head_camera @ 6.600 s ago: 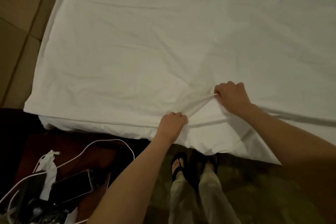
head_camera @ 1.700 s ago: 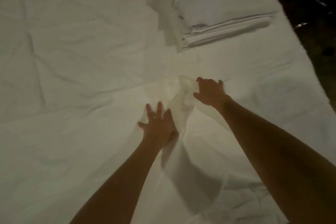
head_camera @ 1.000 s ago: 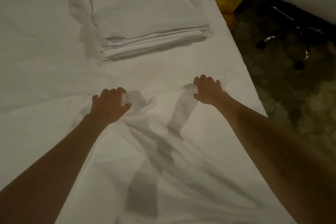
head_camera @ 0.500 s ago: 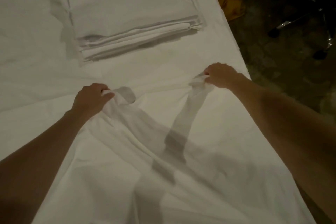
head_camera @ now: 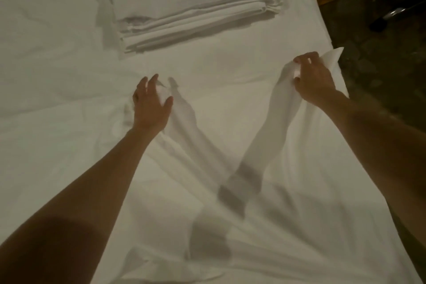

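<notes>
The sheet (head_camera: 272,127) is lying loose and rumpled over the near right part of the bed (head_camera: 46,64), with one corner being lifted at the bed's right edge. The right hand (head_camera: 315,80) is pinching that corner between thumb and curled fingers, and the cloth is hanging from it in a long band. The left hand (head_camera: 149,104) is hovering spread over a bunched part further left, fingers apart and gripping nothing. I cannot tell whether its fingertips are touching cloth.

With only one corner held, any pull from the right hand is likely dragging the whole sheet rightward, and its loose edge is at risk of sliding off onto the floor (head_camera: 380,99). The white cover beneath is looking much the same as the sheet in this dim light, so the left hand may be closing on the wrong layer or on both. The stack (head_camera: 196,14) of folded linen is lying just beyond the hands, and a wide sweep is liable to be knocking it askew.
</notes>
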{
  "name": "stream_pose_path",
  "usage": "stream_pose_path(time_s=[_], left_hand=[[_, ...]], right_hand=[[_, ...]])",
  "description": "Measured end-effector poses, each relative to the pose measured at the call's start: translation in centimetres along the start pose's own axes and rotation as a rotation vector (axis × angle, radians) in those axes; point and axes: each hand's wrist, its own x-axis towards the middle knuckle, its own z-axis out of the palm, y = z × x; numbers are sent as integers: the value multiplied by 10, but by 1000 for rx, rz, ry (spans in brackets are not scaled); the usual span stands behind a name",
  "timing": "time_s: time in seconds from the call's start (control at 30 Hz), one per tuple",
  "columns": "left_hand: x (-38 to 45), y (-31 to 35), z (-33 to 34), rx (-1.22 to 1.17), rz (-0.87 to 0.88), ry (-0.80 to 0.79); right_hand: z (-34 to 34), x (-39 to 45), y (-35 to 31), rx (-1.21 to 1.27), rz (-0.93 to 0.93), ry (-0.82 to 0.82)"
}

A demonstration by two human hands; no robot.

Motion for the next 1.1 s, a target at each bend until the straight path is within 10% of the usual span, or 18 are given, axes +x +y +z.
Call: stream_pose_path(time_s=[0.6, 0.7, 1.1], left_hand=[[-286, -6, 35, 391, 203, -711], [-317, 0, 44, 524, 292, -791], [-348, 124, 77, 262, 418, -521]], right_hand=[[37, -310, 79, 100, 506, -421], [52, -349, 74, -130, 336, -199], [67, -421, 61, 20, -32, -328]])
